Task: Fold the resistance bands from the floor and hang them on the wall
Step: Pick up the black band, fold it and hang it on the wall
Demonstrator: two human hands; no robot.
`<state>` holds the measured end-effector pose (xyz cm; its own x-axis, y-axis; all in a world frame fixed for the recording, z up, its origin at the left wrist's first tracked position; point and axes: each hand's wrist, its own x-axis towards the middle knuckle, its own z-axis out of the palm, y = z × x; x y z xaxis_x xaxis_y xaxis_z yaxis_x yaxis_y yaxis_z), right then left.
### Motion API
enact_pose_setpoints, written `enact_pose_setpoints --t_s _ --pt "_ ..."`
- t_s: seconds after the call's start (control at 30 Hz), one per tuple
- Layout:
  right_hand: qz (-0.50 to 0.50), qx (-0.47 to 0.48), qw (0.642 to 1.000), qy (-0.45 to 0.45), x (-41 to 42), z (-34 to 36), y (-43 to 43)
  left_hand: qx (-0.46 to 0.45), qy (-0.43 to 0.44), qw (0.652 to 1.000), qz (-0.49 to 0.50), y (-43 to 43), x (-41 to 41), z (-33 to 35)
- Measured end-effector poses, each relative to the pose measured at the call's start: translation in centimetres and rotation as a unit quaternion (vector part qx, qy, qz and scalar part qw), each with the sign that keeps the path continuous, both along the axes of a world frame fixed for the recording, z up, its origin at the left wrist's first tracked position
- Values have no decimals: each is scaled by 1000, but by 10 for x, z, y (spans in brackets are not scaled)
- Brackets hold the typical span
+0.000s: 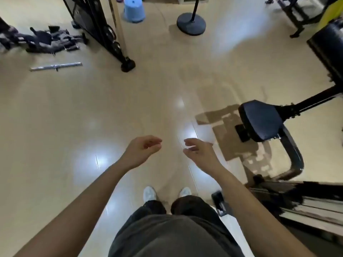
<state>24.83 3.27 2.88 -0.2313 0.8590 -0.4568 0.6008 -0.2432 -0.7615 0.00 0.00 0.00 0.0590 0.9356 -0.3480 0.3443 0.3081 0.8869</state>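
Both hands were empty: left hand and right hand hung loosely curled, close together, probably free to reach. Likely the bands: the dark tangle of straps on the floor, well ahead-left of the left hand. The metal bar lay nearer.

pale blue stool, beige floor

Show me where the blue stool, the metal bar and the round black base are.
blue stool [134, 12]: head view, on its side wall.
metal bar [56, 66]: head view, at the middle of its shaft.
round black base [187, 26]: head view, on its flat top.
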Motion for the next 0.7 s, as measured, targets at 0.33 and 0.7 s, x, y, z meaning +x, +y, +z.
enact_pose_setpoints --t_s 0.33,0.7 --pt "-22 -47 998 -25 18 -26 41 -83 49 994 -54 62 -2 -27" --pt "6 -50 999 13 31 -40 226 -105 79 991 -25 241 4 -10"
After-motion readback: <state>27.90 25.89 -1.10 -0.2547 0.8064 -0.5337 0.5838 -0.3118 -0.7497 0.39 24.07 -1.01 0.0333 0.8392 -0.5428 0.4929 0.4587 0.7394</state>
